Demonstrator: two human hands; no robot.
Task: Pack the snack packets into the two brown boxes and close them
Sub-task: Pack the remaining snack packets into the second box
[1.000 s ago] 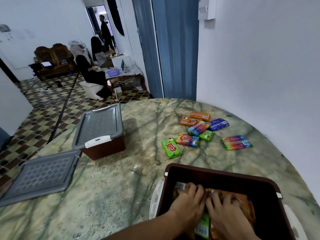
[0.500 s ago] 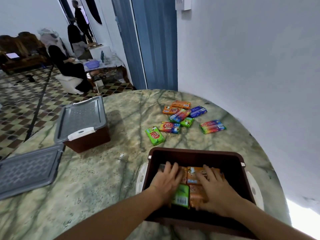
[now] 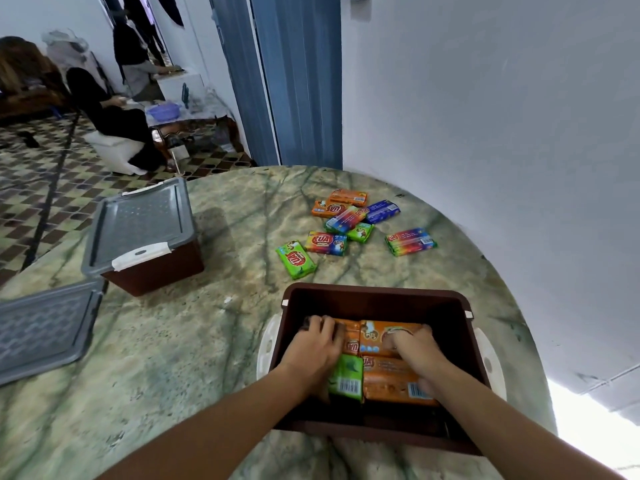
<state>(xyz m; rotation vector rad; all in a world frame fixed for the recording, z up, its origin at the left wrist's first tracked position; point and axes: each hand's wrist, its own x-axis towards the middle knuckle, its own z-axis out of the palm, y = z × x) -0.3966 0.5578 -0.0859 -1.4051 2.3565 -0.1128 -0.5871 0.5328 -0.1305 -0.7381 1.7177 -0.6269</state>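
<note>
An open brown box (image 3: 377,299) stands near me on the marble table (image 3: 214,341). Orange packets (image 3: 388,336) and a green packet (image 3: 346,375) lie packed inside. My left hand (image 3: 317,344) is down in the box, fingers curled over the left-hand packets beside the green one. My right hand (image 3: 414,346) grips the edge of an orange packet with curled fingers. Several loose packets lie beyond the box: a green one (image 3: 296,259), a multicoloured one (image 3: 325,243), a striped one (image 3: 410,241) and a small heap (image 3: 349,211). The second brown box (image 3: 156,271) stands at the left under a grey lid (image 3: 138,223).
A loose grey lid (image 3: 41,327) lies at the table's left edge. White latch handles (image 3: 266,344) flank the near box. A white wall (image 3: 485,133) runs close along the right. People sit and stand in the room beyond, at the far left.
Both hands stay inside the near box on the packets. The right hand's fingers have curled in and drawn back towards the right. The loose packets have not moved.
</note>
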